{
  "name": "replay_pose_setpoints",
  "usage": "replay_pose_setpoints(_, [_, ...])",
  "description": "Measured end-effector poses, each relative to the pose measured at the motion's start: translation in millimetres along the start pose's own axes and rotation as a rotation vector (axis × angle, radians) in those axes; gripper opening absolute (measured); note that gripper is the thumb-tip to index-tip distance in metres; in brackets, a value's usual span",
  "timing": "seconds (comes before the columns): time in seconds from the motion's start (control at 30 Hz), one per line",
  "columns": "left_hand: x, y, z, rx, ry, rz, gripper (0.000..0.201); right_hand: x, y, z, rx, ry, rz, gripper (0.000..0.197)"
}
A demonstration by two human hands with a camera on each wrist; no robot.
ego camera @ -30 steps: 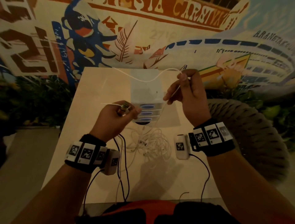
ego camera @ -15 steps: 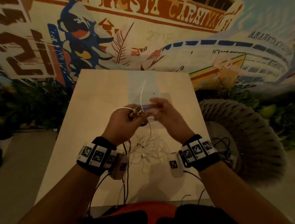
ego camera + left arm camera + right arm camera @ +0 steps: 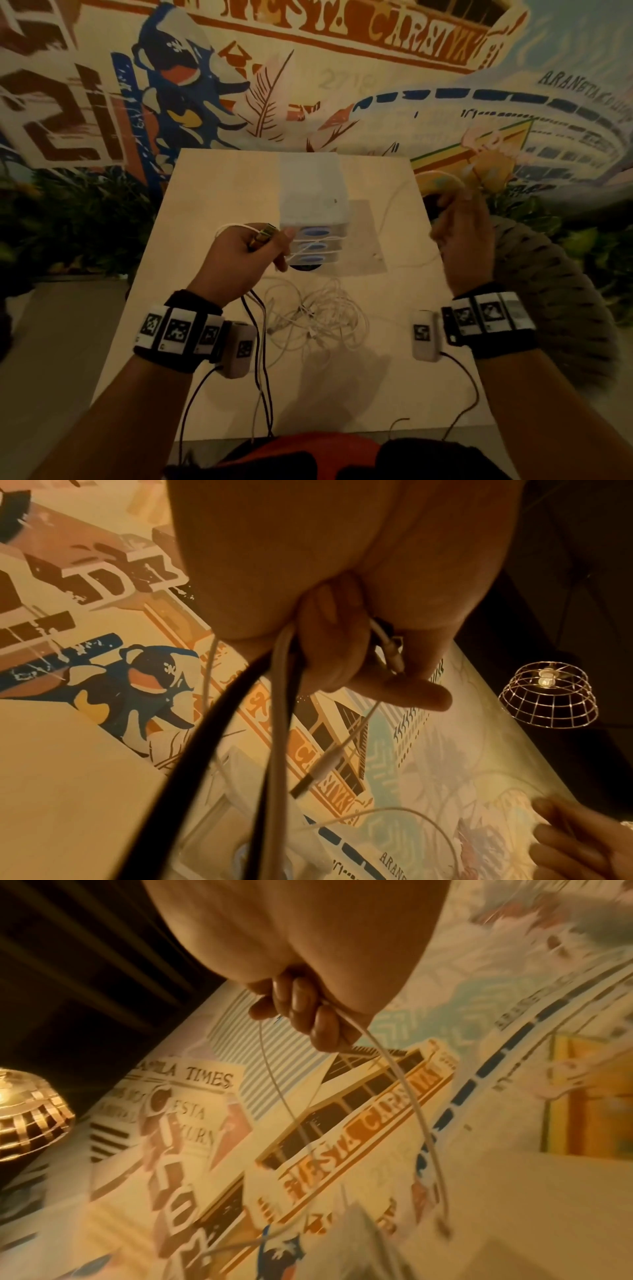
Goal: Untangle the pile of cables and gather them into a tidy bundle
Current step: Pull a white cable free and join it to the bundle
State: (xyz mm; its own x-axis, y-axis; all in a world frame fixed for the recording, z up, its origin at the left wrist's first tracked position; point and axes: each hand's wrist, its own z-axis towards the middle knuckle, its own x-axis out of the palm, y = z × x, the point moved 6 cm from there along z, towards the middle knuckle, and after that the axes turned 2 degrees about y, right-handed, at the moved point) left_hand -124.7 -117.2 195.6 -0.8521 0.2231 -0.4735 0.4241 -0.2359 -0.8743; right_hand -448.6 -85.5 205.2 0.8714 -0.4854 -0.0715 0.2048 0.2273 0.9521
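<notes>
Both hands up over the surface (image 3: pixel 219 192): from the head view, left hand (image 3: pixel 239 260) fisted round gathered ends w/ a plug poking out, right hand (image 3: pixel 462 233) drawn out to the right, a thin white cable (image 3: pixel 387 212) slack between them; tangled pile (image 3: pixel 318 315) lies near the front, by a small drawer box (image 3: pixel 313 198). Left wrist view: fingers (image 3: pixel 337 645) curled on black + white leads. Right wrist view: fingertips (image 3: pixel 301 1010) pinching the white strand, blurry. Step looks like pulling one cable free; next probably needs looping it into the left-hand bunch.
</notes>
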Motion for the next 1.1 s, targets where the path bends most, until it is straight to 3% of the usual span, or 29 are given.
replay_pose_setpoints(0.1, [-8.9,2.5,-0.6,0.013,-0.063,-0.046,0.043,-54.3,-11.8,-2.6,0.044,-0.154,-0.042,0.043])
replay_pose_setpoints(0.2, [-14.4,-2.3,-3.6,-0.004,-0.064,-0.086,0.042,-94.3,-38.7,-27.0,0.162,-0.079,-0.363,0.043])
replay_pose_setpoints(0.27, [-16.1,-8.2,-6.1,-0.004,-0.029,-0.101,0.046,-115.3,-70.9,-58.5,0.346,0.178,-0.607,0.043])
replay_pose_setpoints(0.4, [-12.2,-16.8,-7.0,0.028,0.085,-0.01,0.054,-128.6,-132.7,-153.1,0.735,1.037,-0.872,0.04])
replay_pose_setpoints(0.47, [-6.4,-21.6,-8.0,0.019,0.161,-0.015,0.054,-126.5,-146.6,-191.4,0.906,1.223,-0.868,0.018])
replay_pose_setpoints(0.5, [-3.5,-25.5,-9.0,0.014,0.189,-0.037,0.054,-124.1,-150.0,-200.0,0.926,1.235,-0.878,0.025])
replay_pose_setpoints(0.57, [1.4,-34.8,-11.0,0.004,0.224,-0.104,0.054,-115.0,-151.7,-198.4,0.823,1.165,-0.881,0.052])
replay_pose_setpoints(0.67, [7.5,-41.5,-13.9,-0.029,0.272,-0.228,0.055,-72.3,-113.3,-166.1,0.476,1.018,-0.9,0.039])
replay_pose_setpoints(0.73, [11.2,-41.8,-15.7,-0.059,0.29,-0.292,0.055,-28.0,-67.3,-142.0,0.273,0.895,-0.716,0.042])
replay_pose_setpoints(0.83, [16.8,-43.8,-18.3,-0.077,0.298,-0.356,0.052,43.5,-8.1,-120.4,0.054,0.878,-0.403,0.052])
replay_pose_setpoints(0.97, [19.7,-47.6,-20.4,-0.04,0.308,-0.357,0.056,111.3,24.7,-112.9,-0.138,0.947,-0.379,0.021])
replay_pose_setpoints(1.1, [11.0,-40.4,-20.6,-0.072,0.213,-0.319,0.055,107.7,25.8,-107.9,-0.046,0.911,-0.257,0.018])
